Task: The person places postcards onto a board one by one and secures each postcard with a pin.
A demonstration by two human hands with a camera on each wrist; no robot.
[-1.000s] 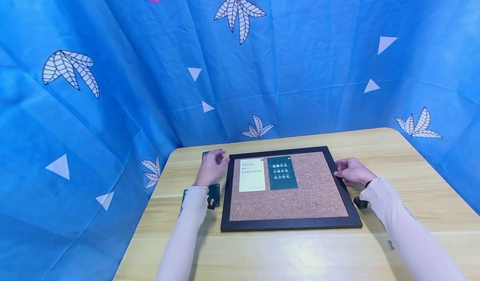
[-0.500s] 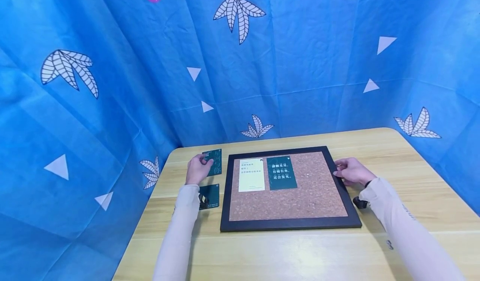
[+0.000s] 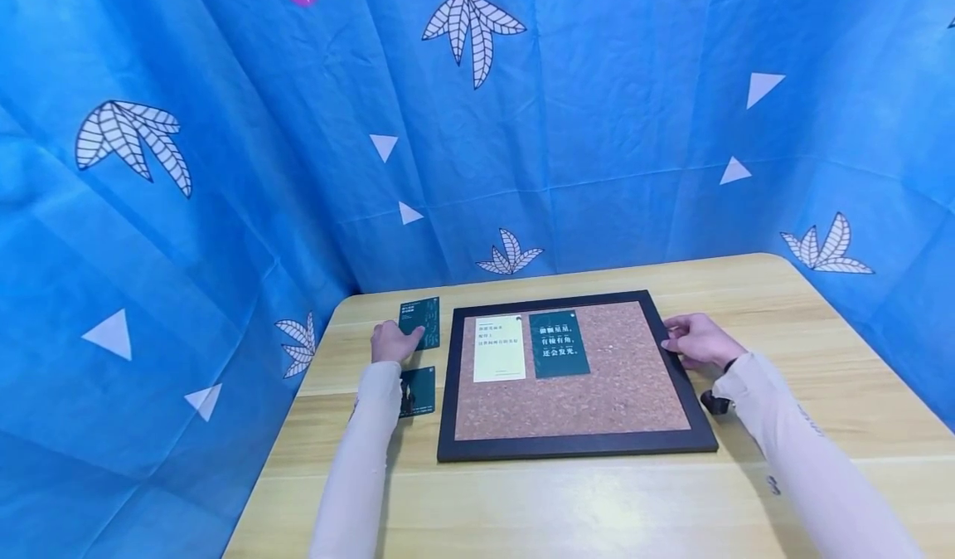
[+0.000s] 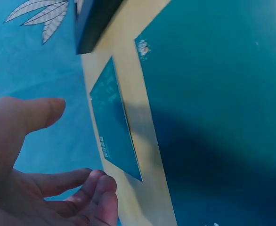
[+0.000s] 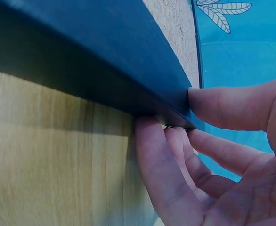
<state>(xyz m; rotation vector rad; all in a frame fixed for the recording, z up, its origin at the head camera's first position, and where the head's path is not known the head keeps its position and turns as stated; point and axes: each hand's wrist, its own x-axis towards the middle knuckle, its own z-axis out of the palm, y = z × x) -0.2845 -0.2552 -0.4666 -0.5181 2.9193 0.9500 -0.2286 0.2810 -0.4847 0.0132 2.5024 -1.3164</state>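
In the head view my left hand is at the left side of a dark green printed card, its thumb overlapping the card. The left wrist view shows the thumb and fingers of that hand apart, nothing between them, beside the card. A second dark green card lies nearer, partly behind the left wrist. My right hand grips the right edge of a black-framed cork board. In the right wrist view its thumb is on the frame and its fingers at the lower edge.
On the cork lie a pale yellow card and a dark green card with white writing, side by side. The board rests flat on a light wooden table. A blue patterned curtain surrounds the back and sides.
My left hand has moved left from the board's upper left corner, down beside the far green card, uncovering more of it. The right hand keeps its grip on the frame.
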